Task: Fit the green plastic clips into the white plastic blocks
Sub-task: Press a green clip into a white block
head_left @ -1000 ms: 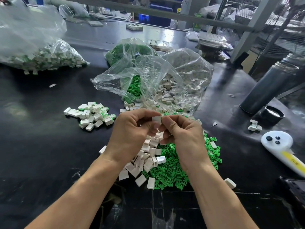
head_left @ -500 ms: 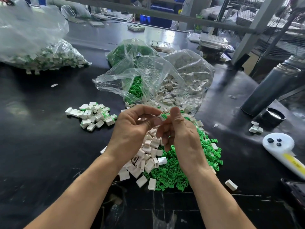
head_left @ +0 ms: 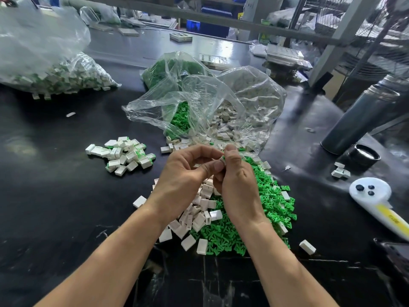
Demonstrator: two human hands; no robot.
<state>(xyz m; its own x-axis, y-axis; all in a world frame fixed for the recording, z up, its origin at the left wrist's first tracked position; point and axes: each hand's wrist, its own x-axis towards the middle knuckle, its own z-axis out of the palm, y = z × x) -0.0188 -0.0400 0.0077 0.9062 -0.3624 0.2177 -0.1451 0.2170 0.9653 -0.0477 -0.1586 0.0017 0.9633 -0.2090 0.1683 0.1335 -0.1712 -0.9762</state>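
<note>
Left hand [head_left: 186,173] and right hand [head_left: 238,185] pinch one white block [head_left: 222,159] with curled fingers (clip hidden).

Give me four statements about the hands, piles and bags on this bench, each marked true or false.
1. Both hands, left and right, meet on one small part. True.
2. The green clips lie loose in a heap under the right hand. True.
3. The finished pile sits to the right of the hands. False: it is to the left.
4. The steel flask lies on its side. False: it stands upright.
</note>
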